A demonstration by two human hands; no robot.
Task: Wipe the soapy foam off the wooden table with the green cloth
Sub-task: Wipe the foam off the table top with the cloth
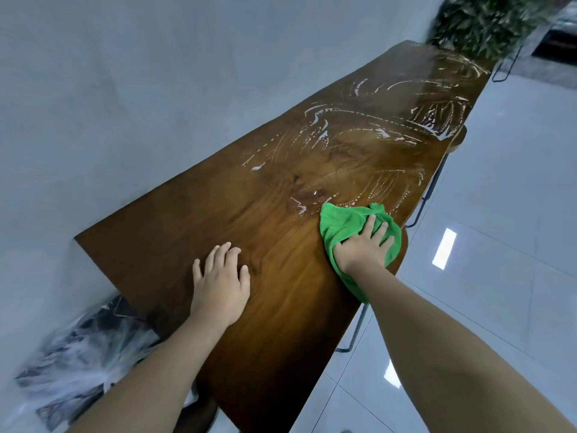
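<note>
A long wooden table (175,232) runs away from me along a pale wall. White soapy foam (349,132) streaks and swirls over its far half, while the near half looks bare and brown. The green cloth (340,223) lies bunched at the table's right edge, just below the foam's near fringe. My right hand (363,245) presses flat on the cloth with fingers spread over it. My left hand (220,282) rests palm down on the bare wood to the left, fingers apart, holding nothing.
A leafy green plant (487,23) hangs over the table's far end. Dark metal legs (424,204) show under the right edge above a glossy tiled floor (499,245). A crumpled plastic bag (78,364) lies low at the near left beside the wall.
</note>
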